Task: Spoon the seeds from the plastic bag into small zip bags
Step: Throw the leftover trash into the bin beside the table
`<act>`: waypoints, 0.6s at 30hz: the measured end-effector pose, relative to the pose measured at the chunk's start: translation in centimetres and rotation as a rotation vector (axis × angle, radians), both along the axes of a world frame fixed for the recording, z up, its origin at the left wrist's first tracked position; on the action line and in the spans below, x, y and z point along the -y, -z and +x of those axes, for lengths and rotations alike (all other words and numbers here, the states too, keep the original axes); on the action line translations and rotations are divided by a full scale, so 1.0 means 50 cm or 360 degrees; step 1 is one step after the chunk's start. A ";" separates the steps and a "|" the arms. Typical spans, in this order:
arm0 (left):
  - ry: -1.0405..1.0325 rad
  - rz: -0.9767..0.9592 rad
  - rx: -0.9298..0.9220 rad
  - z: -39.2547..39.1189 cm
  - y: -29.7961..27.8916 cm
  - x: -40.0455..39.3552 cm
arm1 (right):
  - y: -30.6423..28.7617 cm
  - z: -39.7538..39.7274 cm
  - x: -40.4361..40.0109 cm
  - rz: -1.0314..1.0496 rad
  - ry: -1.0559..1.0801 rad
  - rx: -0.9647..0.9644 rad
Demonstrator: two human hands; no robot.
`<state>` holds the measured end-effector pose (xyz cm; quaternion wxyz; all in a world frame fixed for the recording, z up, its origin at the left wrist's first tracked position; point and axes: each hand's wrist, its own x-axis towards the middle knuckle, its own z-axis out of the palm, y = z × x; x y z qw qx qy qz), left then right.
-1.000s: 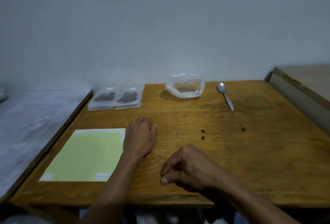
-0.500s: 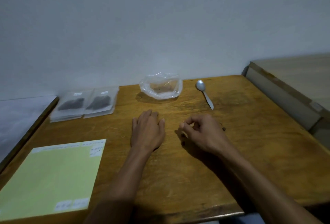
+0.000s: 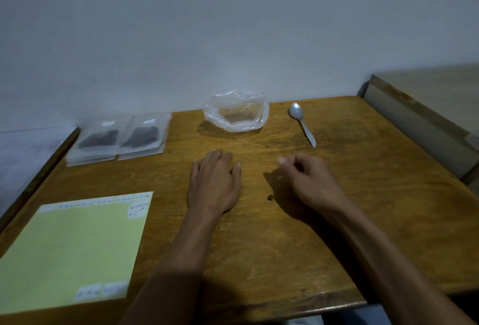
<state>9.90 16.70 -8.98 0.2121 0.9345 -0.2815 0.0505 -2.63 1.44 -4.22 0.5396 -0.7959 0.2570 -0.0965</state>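
Observation:
A crumpled clear plastic bag (image 3: 234,117) with a few dark seeds in it sits at the back of the wooden table (image 3: 350,221). A metal spoon (image 3: 302,123) lies to its right, apart from both hands. Two stacks of small zip bags (image 3: 119,139) holding dark seeds lie at the back left. My left hand (image 3: 215,184) rests flat on the table, fingers straight. My right hand (image 3: 311,182) hovers beside it with fingers curled and thumb against them; I cannot see anything between them. One loose seed (image 3: 270,197) lies between my hands.
A yellow-green sheet (image 3: 70,247) with small white labels covers the front left of the table. A lighter wooden cabinet (image 3: 427,122) stands against the table's right edge. A grey surface (image 3: 23,158) lies beyond the left edge, and a pale wall rises behind.
My right hand moved forward from the front edge to the loose seeds and curled over them. Three seeds showed before, one shows now. The left hand stayed flat; the view shifted left.

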 end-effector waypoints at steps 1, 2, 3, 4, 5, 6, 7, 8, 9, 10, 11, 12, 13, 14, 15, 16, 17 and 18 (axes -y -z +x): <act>0.0000 0.0002 0.0002 0.000 0.001 0.000 | -0.007 -0.001 0.002 0.0484 0.0076 0.0090; -0.0002 0.0005 0.0001 0.001 0.002 -0.001 | -0.014 -0.002 0.001 0.0869 0.0144 0.0161; 0.0000 0.0009 -0.0002 0.002 0.002 -0.001 | -0.018 -0.005 0.003 0.1045 0.0189 0.0200; 0.0001 0.0012 -0.0004 0.001 0.002 -0.001 | -0.018 -0.008 0.005 0.0996 0.0174 0.0185; 0.0001 0.0014 -0.0004 0.001 0.002 -0.001 | -0.018 -0.011 0.004 0.0739 0.0101 0.0125; 0.0002 0.0015 -0.0004 0.000 0.001 -0.001 | -0.016 -0.017 0.000 0.0369 -0.0014 0.0042; 0.0001 0.0018 -0.0003 -0.001 -0.001 0.000 | -0.014 -0.024 -0.005 -0.0011 -0.0142 -0.0046; -0.0003 0.0022 -0.0003 -0.003 -0.003 0.000 | -0.011 -0.030 -0.009 -0.0307 -0.0264 -0.0109; -0.0007 0.0026 -0.0005 -0.003 -0.004 0.000 | -0.007 -0.035 -0.012 -0.0466 -0.0351 -0.0152; -0.0011 0.0025 -0.0006 -0.004 -0.004 -0.001 | -0.004 -0.037 -0.016 -0.0563 -0.0395 -0.0167; -0.0008 0.0020 -0.0006 -0.003 -0.003 -0.001 | 0.000 -0.037 -0.021 -0.0629 -0.0396 -0.0153; -0.0003 0.0013 -0.0003 -0.003 -0.002 -0.001 | 0.002 -0.036 -0.025 -0.0688 -0.0385 -0.0140; -0.0001 0.0008 -0.0001 -0.002 -0.002 -0.001 | 0.000 -0.035 -0.030 -0.0716 -0.0380 -0.0139; 0.0000 0.0008 -0.0002 -0.002 -0.002 -0.001 | -0.002 -0.033 -0.033 -0.0720 -0.0380 -0.0151; -0.0003 0.0012 -0.0002 -0.002 -0.003 0.000 | -0.004 -0.033 -0.035 -0.0714 -0.0380 -0.0167; -0.0006 0.0020 -0.0001 -0.003 -0.004 0.001 | -0.007 -0.033 -0.036 -0.0690 -0.0364 -0.0180; -0.0010 0.0027 0.0001 -0.004 -0.007 0.002 | -0.009 -0.036 -0.033 -0.0608 -0.0315 -0.0178; -0.0009 0.0030 0.0009 -0.006 -0.009 0.005 | -0.011 -0.039 -0.027 -0.0422 -0.0225 -0.0151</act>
